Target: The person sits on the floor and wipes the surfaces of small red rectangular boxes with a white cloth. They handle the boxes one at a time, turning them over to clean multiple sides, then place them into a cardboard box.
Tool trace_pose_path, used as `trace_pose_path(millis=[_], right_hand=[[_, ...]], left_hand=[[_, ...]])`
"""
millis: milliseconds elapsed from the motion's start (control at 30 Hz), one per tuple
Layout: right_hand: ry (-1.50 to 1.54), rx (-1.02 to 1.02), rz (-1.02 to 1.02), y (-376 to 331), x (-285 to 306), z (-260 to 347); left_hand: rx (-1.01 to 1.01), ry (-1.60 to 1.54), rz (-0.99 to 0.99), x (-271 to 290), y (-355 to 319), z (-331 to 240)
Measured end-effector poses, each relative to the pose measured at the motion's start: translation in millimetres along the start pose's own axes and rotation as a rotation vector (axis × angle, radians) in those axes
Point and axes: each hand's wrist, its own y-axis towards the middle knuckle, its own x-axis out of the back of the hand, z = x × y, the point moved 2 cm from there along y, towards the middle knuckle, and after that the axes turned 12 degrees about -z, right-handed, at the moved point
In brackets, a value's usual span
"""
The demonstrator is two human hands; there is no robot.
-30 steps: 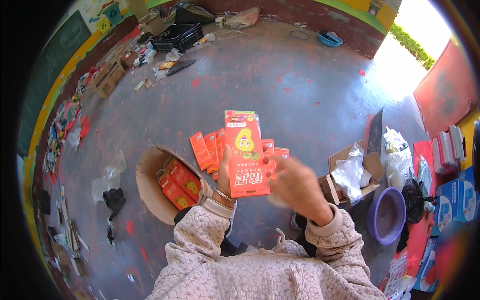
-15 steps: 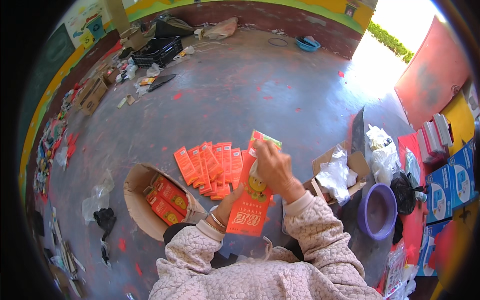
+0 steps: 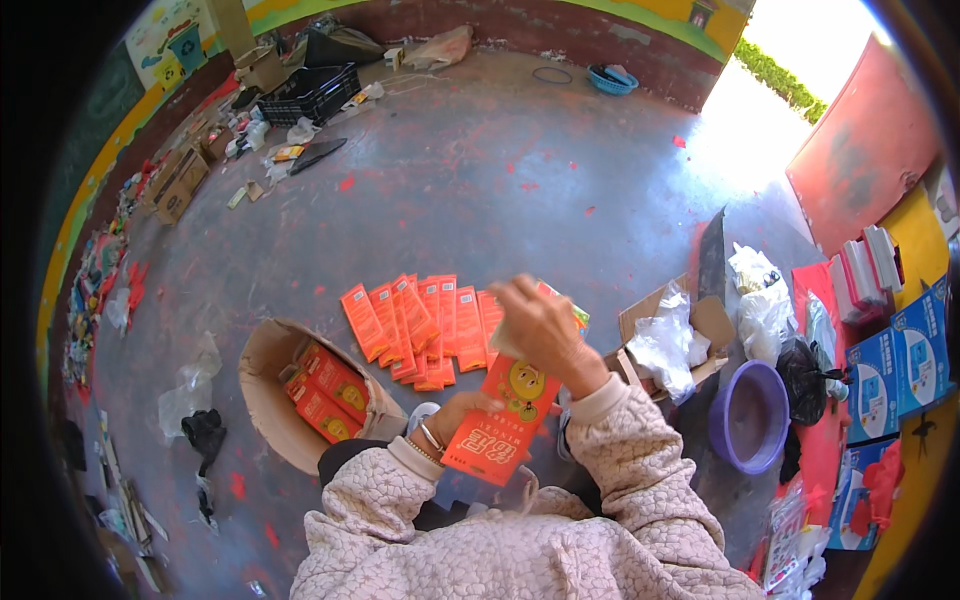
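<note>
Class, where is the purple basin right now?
In the head view, the purple basin is on the right side, between the right sleeve and the black plastic bag.

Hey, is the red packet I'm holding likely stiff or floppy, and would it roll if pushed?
The red packet is probably fairly stiff: its lower part looks flat and straight-edged beyond the left hand. That flat, oblong shape makes it likely to slide rather than roll. Its contents are hidden, so weight is uncertain.
</note>
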Motion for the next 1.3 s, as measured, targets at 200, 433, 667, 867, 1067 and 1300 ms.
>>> trace_pose_path(millis=[200, 433, 667, 867, 1067, 1300], right_hand=[[-0.246, -0.492, -0.301, -2.4, 31.1, -88.4], [0.098, -0.268, -0.203, -0.4, -8.5, 1.1], [0.819, -0.441, 0.184, -19.2, -11.9, 65.6], [0.915, -0.87, -0.054, 1.4, 31.3, 10.2], [0.984, -1.055, 0.122, -20.0, 48.3, -14.9], [1.357, -1.108, 0.788, -42.4, 17.3, 51.9]], left_hand=[[-0.151, -0.122, 0.02, -10.0, -10.7, -7.3], [-0.19, -0.071, -0.09, 3.8, 1.3, -11.1], [-0.435, -0.13, -0.187, 18.0, 6.5, -16.5], [-0.339, -0.282, -0.02, 6.5, -4.3, -22.7], [-0.579, -0.367, -0.011, 9.0, -6.7, -44.7], [-0.744, -0.386, -0.041, 5.0, -14.7, -66.4]])
